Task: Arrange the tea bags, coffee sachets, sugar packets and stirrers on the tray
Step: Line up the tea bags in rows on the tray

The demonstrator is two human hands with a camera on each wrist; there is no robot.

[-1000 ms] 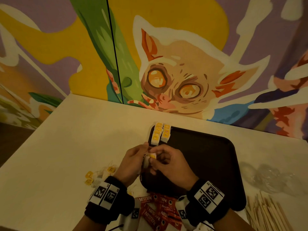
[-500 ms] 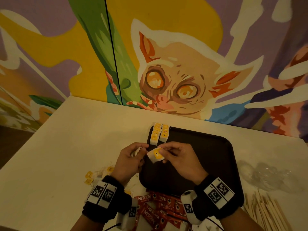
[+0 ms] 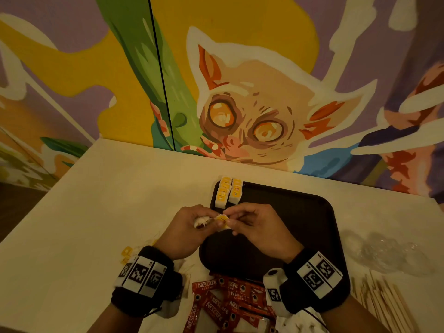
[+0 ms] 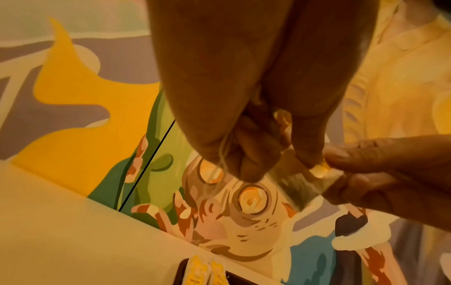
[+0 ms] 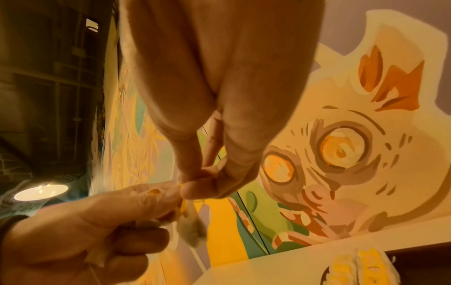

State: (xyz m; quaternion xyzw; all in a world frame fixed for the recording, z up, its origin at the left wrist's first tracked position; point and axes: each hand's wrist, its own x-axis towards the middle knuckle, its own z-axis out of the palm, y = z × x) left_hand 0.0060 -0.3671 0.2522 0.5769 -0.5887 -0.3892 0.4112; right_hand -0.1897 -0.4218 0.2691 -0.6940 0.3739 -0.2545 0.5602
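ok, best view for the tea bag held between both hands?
Left wrist: the tea bag shows large, pinched by left hand and right hand. Head view shows it small; right wrist shows it mostly hidden.

Red coffee sachets [image 3: 224, 302] are lying near the wrists, below the gripping fingers, reading "NESCAFE CLASSIC" in white. Print on the yellow tea bag tags [image 3: 228, 189] is showing too small to read.

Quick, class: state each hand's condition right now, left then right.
Left hand: closed, fingers curled round a tea bag.
Right hand: closed, pinching a second tea bag by its yellow tag.
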